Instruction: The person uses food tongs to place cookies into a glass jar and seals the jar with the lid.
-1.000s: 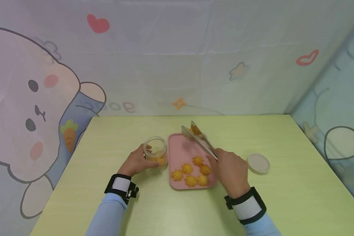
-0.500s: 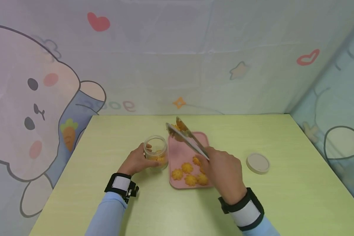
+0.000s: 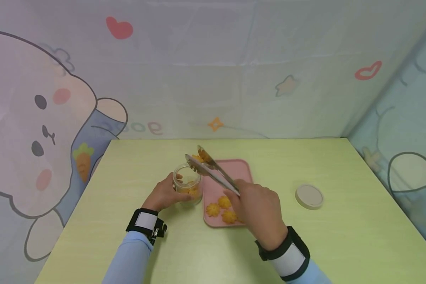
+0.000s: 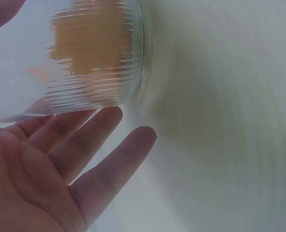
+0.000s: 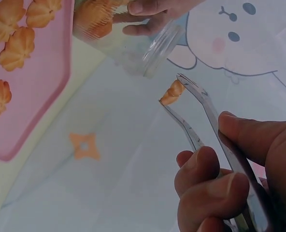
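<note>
My left hand (image 3: 167,194) holds a clear ribbed glass jar (image 4: 97,53) upright, thumb on the near side and fingers behind. Golden flower-shaped cookies lie in the jar's lower part. In my right hand (image 3: 257,209) are metal tongs (image 3: 216,173), squeezed between thumb and fingers. One cookie (image 5: 173,93) is pinched between the tong tips, just above and behind the jar's open mouth in the head view. Right of the jar, a pink tray (image 3: 239,169) carries several more cookies (image 3: 213,210), some hidden under my right hand.
A round pale lid (image 3: 309,196) lies on the yellow table (image 3: 358,236), right of the tray. A printed cloth (image 3: 198,71) with a cartoon animal hangs behind the table, and another printed cloth stands at the right.
My right hand has moved left with the tongs and the cookie, from over the tray's far end to the jar's mouth. My left hand and the jar have stayed put.
</note>
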`<state>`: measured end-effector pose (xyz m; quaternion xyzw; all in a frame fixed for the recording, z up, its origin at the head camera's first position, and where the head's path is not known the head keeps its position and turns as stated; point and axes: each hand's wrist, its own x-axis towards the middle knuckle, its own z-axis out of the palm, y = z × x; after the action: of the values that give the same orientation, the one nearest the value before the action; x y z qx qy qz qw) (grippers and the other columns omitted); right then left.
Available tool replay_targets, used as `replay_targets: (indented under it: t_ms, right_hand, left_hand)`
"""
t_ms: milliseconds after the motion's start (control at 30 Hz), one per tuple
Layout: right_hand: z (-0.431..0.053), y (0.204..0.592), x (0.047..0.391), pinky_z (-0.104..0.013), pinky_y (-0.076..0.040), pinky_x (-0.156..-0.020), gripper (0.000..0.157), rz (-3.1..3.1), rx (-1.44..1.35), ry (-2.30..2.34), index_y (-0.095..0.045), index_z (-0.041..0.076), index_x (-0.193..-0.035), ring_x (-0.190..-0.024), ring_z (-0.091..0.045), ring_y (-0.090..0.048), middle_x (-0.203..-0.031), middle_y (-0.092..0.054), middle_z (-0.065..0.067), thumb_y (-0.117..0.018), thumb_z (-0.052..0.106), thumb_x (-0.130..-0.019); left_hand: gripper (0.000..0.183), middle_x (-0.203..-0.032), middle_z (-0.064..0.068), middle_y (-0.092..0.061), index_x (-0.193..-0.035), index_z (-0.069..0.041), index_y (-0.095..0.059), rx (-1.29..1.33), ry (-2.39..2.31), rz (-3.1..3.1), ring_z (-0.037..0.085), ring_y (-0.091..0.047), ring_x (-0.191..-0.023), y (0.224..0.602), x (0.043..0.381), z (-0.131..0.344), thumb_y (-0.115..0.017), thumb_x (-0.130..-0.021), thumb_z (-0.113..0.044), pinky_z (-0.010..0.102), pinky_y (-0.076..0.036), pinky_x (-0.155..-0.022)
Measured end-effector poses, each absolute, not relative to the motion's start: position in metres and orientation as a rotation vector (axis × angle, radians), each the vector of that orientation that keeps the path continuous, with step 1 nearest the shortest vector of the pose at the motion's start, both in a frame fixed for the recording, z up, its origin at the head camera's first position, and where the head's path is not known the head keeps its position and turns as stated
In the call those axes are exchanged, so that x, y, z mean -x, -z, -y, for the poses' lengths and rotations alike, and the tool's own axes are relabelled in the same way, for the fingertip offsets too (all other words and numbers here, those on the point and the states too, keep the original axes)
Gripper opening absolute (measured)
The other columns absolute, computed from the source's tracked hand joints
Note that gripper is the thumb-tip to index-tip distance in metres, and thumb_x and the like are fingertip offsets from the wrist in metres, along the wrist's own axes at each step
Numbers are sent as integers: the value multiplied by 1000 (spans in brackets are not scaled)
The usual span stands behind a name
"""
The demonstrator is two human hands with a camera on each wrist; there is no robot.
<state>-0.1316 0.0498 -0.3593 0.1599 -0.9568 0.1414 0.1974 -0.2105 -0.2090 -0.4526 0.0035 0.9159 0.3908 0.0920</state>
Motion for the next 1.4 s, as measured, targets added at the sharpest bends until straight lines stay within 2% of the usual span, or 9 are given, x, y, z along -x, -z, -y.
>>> replay_targets:
  t_ms: [200, 467, 733, 900, 1133, 1400]
  right_hand:
    - [-42, 360, 130, -25, -24, -29, 29, 2691, -475, -412, -65, 11, -78, -33, -11, -37, -46, -48, 5, -71, 39, -82]
    - [-38, 362, 130, -25, -20, -30, 32, 2668, -506, -417, -60, 13, -71, -33, -12, -35, -44, -41, 6, -72, 41, -80]
    - [-42, 362, 132, -25, -24, -29, 32, 2693, -466, -435, -69, 9, -82, -33, -12, -37, -45, -47, 4, -72, 41, -81]
    - [-47, 364, 133, -26, -26, -29, 32, 2712, -414, -451, -64, 11, -75, -33, -13, -38, -45, -47, 3, -71, 42, -81]
    - [-64, 371, 133, -25, -23, -30, 36, 2737, -324, -506, -54, 12, -69, -34, -14, -36, -44, -43, 2, -69, 42, -83]
    - [-85, 378, 135, -28, -29, -30, 34, 2749, -245, -483, -68, 5, -89, -38, -17, -45, -53, -59, -6, -69, 38, -84]
  left_hand:
    - [82, -117, 14, -63, -129, -10, -46, -7, -1189, -2709, 27, -57, -95, 453, 210, 211, -83, -64, -43, 41, -50, -74]
    - [83, -117, 13, -63, -128, -11, -45, -19, -1172, -2731, 26, -57, -99, 455, 211, 212, -83, -64, -47, 43, -50, -79]
    - [82, -112, 13, -64, -127, -10, -47, -12, -1164, -2731, 25, -57, -92, 454, 210, 211, -83, -63, -46, 39, -50, -72]
    - [84, -114, 14, -63, -129, -10, -46, -10, -1167, -2727, 25, -57, -93, 454, 210, 211, -83, -63, -46, 40, -50, -73]
    - [84, -118, 16, -62, -128, -8, -46, -36, -1166, -2739, 27, -57, -98, 455, 210, 210, -83, -63, -46, 42, -51, -76]
    - [91, -122, 16, -61, -136, -9, -44, -43, -1167, -2728, 27, -57, -100, 456, 210, 211, -83, -63, -48, 41, -52, -75]
